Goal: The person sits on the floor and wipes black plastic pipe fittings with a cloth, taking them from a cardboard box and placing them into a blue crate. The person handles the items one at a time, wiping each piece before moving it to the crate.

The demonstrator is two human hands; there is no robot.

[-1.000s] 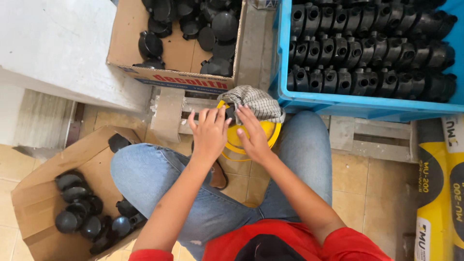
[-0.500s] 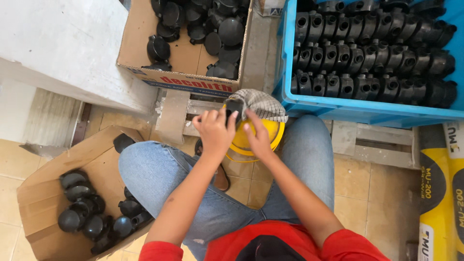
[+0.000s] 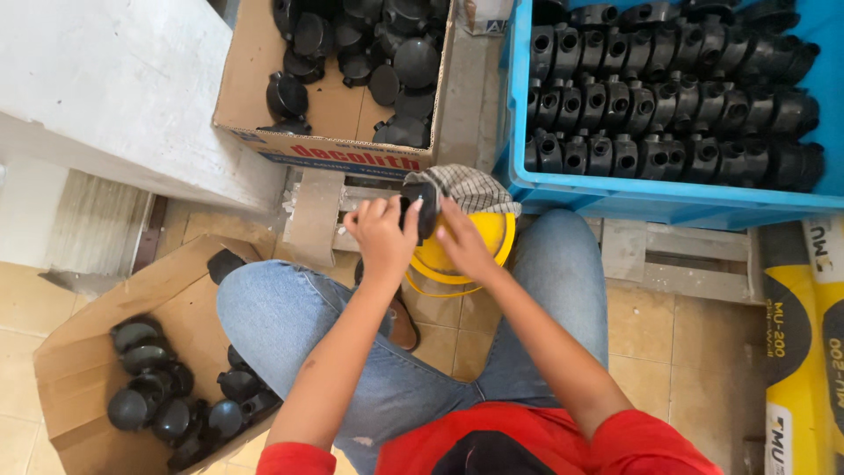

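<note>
Both my hands meet over the yellow bowl (image 3: 462,255) between my knees. My left hand (image 3: 382,237) has its grip closed on a small black fitting (image 3: 420,207), fingers wrapped round its left side; my right hand (image 3: 466,246) presses against its right side, its grip partly hidden. Since half a second ago the fitting has stayed in my hands, raised slightly toward the checked cloth (image 3: 466,186). Blue crate (image 3: 668,198) of fittings ahead; cardboard boxes (image 3: 264,105) to the left.

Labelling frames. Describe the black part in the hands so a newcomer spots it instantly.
Start at the blue crate of black fittings. Just below its left corner sits a yellow bucket with a checked cloth. The small black part there is the only one held between the left hand and right hand.
</note>
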